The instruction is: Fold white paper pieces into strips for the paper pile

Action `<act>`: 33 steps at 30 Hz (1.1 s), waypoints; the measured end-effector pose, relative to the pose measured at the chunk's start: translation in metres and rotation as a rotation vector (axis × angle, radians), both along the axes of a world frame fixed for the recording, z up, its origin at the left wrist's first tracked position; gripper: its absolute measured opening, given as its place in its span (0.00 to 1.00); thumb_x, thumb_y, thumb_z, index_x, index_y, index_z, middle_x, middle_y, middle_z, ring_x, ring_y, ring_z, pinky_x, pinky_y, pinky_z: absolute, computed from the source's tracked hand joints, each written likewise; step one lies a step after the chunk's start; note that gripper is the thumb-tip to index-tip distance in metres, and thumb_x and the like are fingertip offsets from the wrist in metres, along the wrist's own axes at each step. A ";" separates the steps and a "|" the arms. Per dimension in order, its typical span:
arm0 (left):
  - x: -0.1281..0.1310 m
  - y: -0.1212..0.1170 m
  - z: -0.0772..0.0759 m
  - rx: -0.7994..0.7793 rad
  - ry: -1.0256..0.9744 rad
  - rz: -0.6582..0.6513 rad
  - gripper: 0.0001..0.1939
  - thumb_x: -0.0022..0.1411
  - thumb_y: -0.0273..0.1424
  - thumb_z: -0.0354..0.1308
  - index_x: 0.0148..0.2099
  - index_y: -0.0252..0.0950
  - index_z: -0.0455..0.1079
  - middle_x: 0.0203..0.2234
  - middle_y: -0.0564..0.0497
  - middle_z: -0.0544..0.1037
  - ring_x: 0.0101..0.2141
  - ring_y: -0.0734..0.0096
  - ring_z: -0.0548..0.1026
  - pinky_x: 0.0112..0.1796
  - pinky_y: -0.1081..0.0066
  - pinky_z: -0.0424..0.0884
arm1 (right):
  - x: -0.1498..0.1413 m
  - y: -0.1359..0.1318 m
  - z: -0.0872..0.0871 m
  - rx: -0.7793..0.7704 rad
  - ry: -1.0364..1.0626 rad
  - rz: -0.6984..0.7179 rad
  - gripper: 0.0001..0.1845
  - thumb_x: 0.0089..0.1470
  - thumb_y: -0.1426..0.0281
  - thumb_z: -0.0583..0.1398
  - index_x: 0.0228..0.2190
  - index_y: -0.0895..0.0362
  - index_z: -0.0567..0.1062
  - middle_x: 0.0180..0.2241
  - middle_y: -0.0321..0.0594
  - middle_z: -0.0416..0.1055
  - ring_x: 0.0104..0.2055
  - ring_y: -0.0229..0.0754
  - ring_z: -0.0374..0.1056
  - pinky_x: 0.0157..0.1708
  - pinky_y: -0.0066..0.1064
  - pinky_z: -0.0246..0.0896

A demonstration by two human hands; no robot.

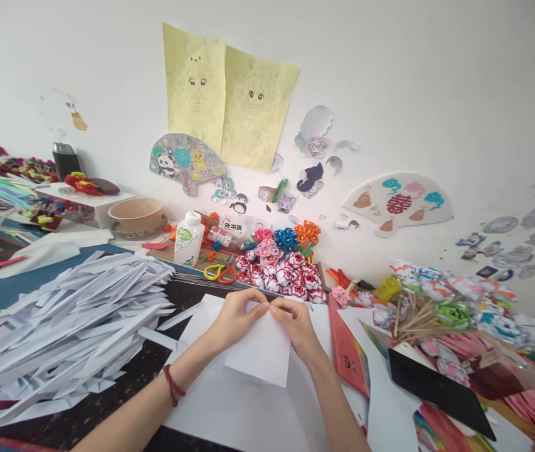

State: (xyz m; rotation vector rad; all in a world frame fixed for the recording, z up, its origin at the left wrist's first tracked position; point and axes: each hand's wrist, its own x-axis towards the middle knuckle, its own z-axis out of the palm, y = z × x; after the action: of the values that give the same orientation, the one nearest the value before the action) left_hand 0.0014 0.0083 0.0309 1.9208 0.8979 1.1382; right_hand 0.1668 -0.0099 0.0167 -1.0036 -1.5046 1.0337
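A small white sheet of paper (262, 351) hangs between my two hands, above a larger white sheet (248, 411) on the table. My left hand (243, 314) pinches its top edge, thumb and finger pressed together. Right beside it, my right hand (295, 320) pinches the same edge, so the fingertips nearly meet. The paper's lower part slants toward me. To the left lies a big heap of folded white paper strips (79, 320), with a few strays reaching the large sheet.
Scissors (220, 273) with yellow and orange handles lie behind my hands, near a white bottle (189, 238) and red-and-white paper flowers (290, 276). A black phone-like slab (441, 389), wooden sticks (415, 323) and a red booklet (348, 351) crowd the right side.
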 end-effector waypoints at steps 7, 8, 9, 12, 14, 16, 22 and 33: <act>0.000 -0.001 0.000 -0.001 -0.033 -0.006 0.10 0.59 0.34 0.52 0.32 0.34 0.71 0.29 0.50 0.76 0.32 0.69 0.72 0.35 0.74 0.65 | -0.001 -0.001 0.003 0.004 -0.008 -0.017 0.12 0.51 0.63 0.59 0.24 0.58 0.75 0.25 0.37 0.69 0.28 0.39 0.62 0.28 0.26 0.55; 0.000 -0.001 0.001 -0.005 -0.037 -0.007 0.10 0.59 0.34 0.52 0.32 0.34 0.71 0.29 0.50 0.76 0.32 0.69 0.72 0.35 0.74 0.65 | -0.001 -0.001 0.003 0.007 -0.008 -0.018 0.12 0.51 0.63 0.59 0.24 0.58 0.75 0.25 0.37 0.68 0.28 0.38 0.62 0.28 0.26 0.55; 0.000 -0.001 0.001 -0.009 -0.042 -0.006 0.10 0.59 0.34 0.52 0.32 0.34 0.71 0.29 0.49 0.76 0.33 0.69 0.72 0.35 0.74 0.65 | -0.001 -0.001 0.003 0.009 -0.005 -0.020 0.12 0.51 0.64 0.59 0.24 0.58 0.75 0.25 0.37 0.68 0.28 0.38 0.62 0.28 0.26 0.55; -0.001 0.000 0.002 -0.020 -0.049 0.004 0.10 0.58 0.34 0.53 0.33 0.34 0.72 0.30 0.49 0.77 0.33 0.68 0.72 0.36 0.74 0.65 | 0.000 -0.002 0.003 -0.010 0.009 -0.022 0.11 0.51 0.63 0.59 0.25 0.58 0.75 0.25 0.37 0.69 0.28 0.38 0.62 0.27 0.26 0.55; -0.002 0.002 0.001 -0.033 -0.043 0.013 0.10 0.58 0.34 0.53 0.33 0.34 0.72 0.30 0.49 0.77 0.33 0.68 0.72 0.36 0.74 0.65 | 0.002 -0.002 0.004 -0.032 -0.001 -0.024 0.11 0.51 0.63 0.59 0.27 0.58 0.76 0.26 0.37 0.69 0.28 0.38 0.63 0.26 0.26 0.55; -0.003 0.005 0.000 -0.055 -0.025 0.022 0.10 0.57 0.35 0.54 0.33 0.33 0.72 0.30 0.49 0.77 0.33 0.68 0.72 0.35 0.74 0.65 | 0.004 -0.001 0.004 -0.027 -0.023 -0.052 0.11 0.51 0.63 0.60 0.30 0.57 0.77 0.28 0.38 0.71 0.30 0.40 0.64 0.27 0.27 0.57; -0.005 0.012 -0.006 -0.045 0.012 0.074 0.12 0.56 0.37 0.54 0.32 0.33 0.73 0.29 0.49 0.77 0.31 0.67 0.72 0.34 0.73 0.65 | 0.011 0.004 -0.001 0.001 -0.027 -0.093 0.11 0.49 0.63 0.61 0.31 0.57 0.79 0.35 0.43 0.75 0.39 0.47 0.68 0.38 0.33 0.61; -0.002 0.008 -0.006 -0.117 -0.094 0.110 0.16 0.55 0.42 0.55 0.32 0.32 0.73 0.26 0.50 0.76 0.27 0.70 0.71 0.27 0.76 0.64 | 0.009 0.005 -0.006 -0.104 0.150 -0.093 0.11 0.46 0.64 0.64 0.30 0.58 0.80 0.27 0.40 0.75 0.28 0.42 0.68 0.27 0.30 0.61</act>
State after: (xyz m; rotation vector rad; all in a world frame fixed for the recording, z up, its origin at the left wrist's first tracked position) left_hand -0.0009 0.0159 0.0244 1.7277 1.0060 1.2027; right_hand 0.1754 -0.0049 0.0108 -1.0353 -1.2811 1.1047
